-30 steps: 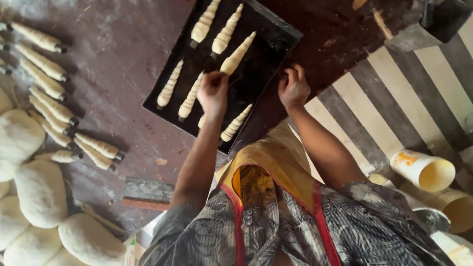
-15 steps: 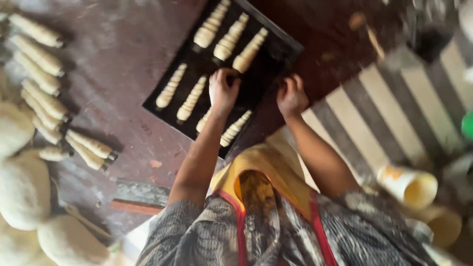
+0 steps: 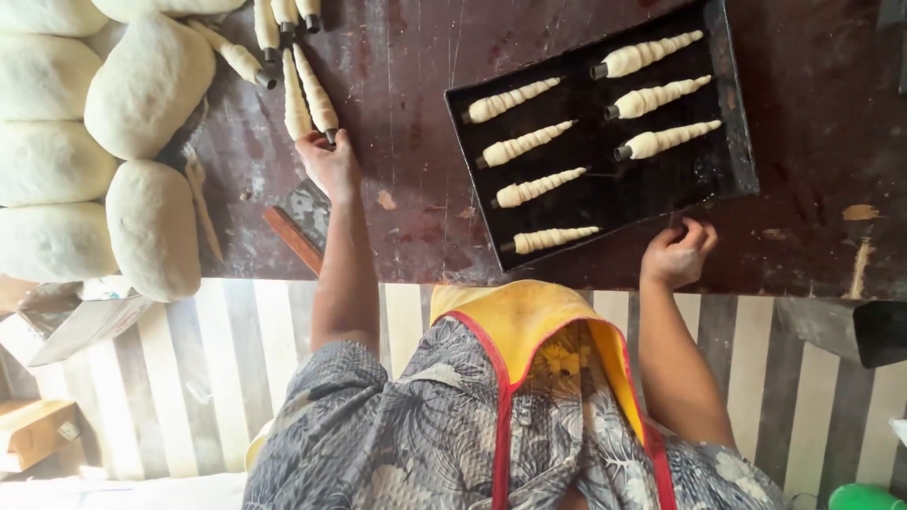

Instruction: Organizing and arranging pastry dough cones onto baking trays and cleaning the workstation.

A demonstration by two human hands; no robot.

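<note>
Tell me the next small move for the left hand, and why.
Probably close the left hand on the dough cone at its fingertips and carry it to the baking tray: the tray's lower right is bare, and the right hand rests at its edge.

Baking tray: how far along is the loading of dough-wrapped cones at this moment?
Done: seven wrapped cones lie on the black baking tray in two columns. In hand: the left hand touches the metal end of a wrapped cone on the table, while the right hand rests at the tray's near edge. Left: several more loose cones near the dough lumps, and open tray space beside the right column.
</note>
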